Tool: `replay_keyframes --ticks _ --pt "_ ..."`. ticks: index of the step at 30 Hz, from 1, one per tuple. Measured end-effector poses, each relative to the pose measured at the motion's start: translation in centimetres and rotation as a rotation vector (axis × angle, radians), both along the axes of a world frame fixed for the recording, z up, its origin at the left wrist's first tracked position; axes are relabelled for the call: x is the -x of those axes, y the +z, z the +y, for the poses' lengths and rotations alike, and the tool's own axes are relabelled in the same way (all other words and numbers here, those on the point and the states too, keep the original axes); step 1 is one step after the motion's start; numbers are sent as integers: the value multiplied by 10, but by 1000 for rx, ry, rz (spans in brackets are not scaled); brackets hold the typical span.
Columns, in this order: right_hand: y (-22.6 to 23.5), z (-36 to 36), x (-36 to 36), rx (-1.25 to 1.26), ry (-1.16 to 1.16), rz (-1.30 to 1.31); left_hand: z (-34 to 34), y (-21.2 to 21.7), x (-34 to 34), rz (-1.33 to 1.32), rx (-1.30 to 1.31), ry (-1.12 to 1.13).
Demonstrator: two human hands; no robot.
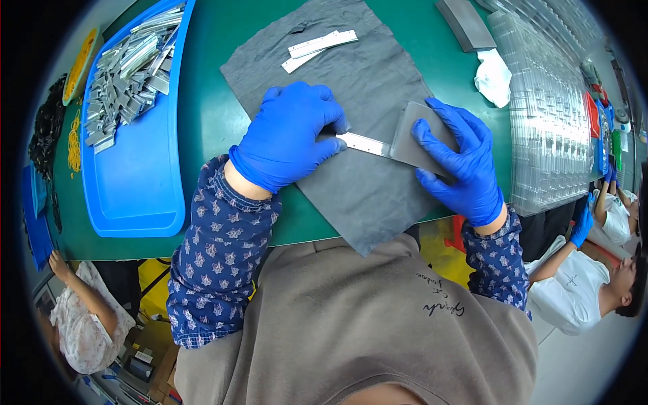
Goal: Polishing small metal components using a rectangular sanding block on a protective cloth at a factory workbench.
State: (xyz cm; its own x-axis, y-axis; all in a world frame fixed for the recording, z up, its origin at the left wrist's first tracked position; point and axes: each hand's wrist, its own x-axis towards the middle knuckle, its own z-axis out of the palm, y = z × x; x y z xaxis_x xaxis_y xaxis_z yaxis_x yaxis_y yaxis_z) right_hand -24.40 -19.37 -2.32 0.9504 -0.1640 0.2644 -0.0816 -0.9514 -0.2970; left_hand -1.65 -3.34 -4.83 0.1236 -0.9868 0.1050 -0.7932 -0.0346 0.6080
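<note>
My left hand (pixel 291 135), in a blue glove, pinches one end of a narrow silver metal strip (pixel 365 144) between thumb and fingers. In my right hand (pixel 464 162), also gloved, is a grey sanding block (pixel 410 135), its lower edge lying over the strip's other end. Both are above a dark grey cloth (pixel 378 196) spread on the green table. Farther up the cloth, two similar metal strips (pixel 324 47) lie crossed over each other. My fingers cover the strip's left end, and the block hides its right end.
On the left stands a blue tray (pixel 135 209) with a heap of metal pieces (pixel 128 81). Stacked clear plastic trays (pixel 550 128) are at the right, near a white crumpled cloth (pixel 493 78) and another grey block (pixel 466 25). Other people work at both sides.
</note>
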Motion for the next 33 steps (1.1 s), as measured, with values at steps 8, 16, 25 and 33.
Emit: replay_keyframes --ticks 8,16,25,33 --pt "2 5 -6 103 45 6 5 -3 2 -21 46 6" --pt "1 12 -26 110 33 5 2 -2 -2 -12 40 -10" --pt "-3 17 -28 66 23 26 1 1 1 -17 34 -16" --pt "8 1 -3 31 61 70 0 3 0 -11 15 -21"
